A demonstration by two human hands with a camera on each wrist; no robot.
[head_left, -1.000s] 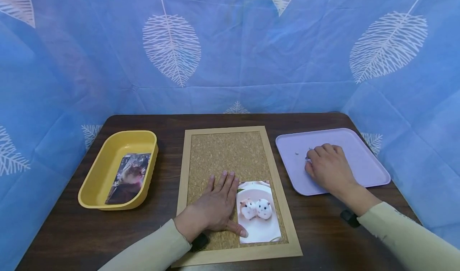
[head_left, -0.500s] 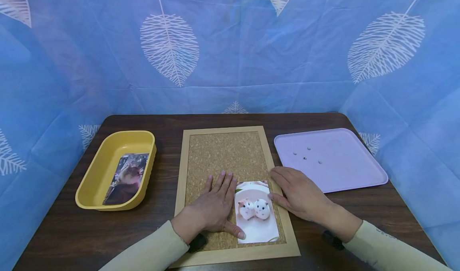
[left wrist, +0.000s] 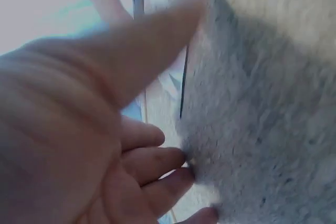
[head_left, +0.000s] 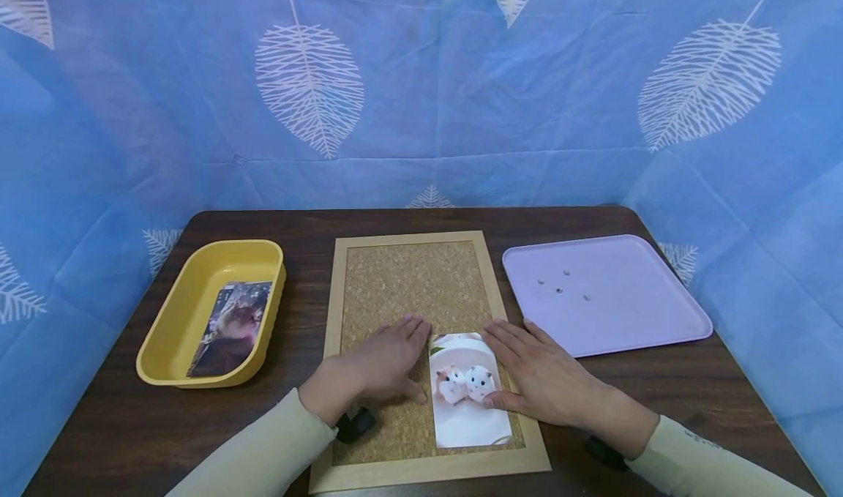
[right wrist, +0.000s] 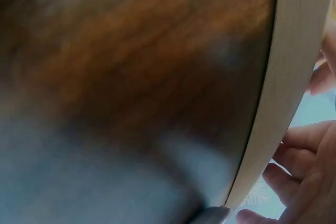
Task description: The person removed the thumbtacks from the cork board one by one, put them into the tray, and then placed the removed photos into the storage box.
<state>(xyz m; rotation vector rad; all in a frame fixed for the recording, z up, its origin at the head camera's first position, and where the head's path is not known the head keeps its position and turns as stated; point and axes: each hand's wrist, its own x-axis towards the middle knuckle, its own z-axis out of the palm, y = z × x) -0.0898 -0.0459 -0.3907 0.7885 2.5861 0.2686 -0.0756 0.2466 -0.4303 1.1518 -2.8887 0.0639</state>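
Observation:
A wood-framed cork board (head_left: 415, 277) lies on the dark table. On its lower right part lies a photo (head_left: 464, 427) of two white hamster-like figures. My left hand (head_left: 385, 361) rests its fingertips on the cork just left of the photo; in the left wrist view its thumb stands raised off the cork. My right hand (head_left: 546, 380) lies with extended fingers over the photo's right side and the board's right frame strip, its thumb over the picture. It hides the photo's upper right corner. In the right wrist view its fingers (right wrist: 296, 163) show beside the frame strip (right wrist: 294, 51).
At right, a lilac tray (head_left: 639, 307) bears several tiny metallic pieces (head_left: 559, 290). To the left stands a yellow tub (head_left: 167, 329) with a dark photo (head_left: 235, 329) inside. A blue leaf-patterned cloth (head_left: 421, 102) hangs behind the table.
My right hand has come from the lilac tray to the photo's right edge, then further over it. My left hand has shifted slightly left, its thumb now off the photo.

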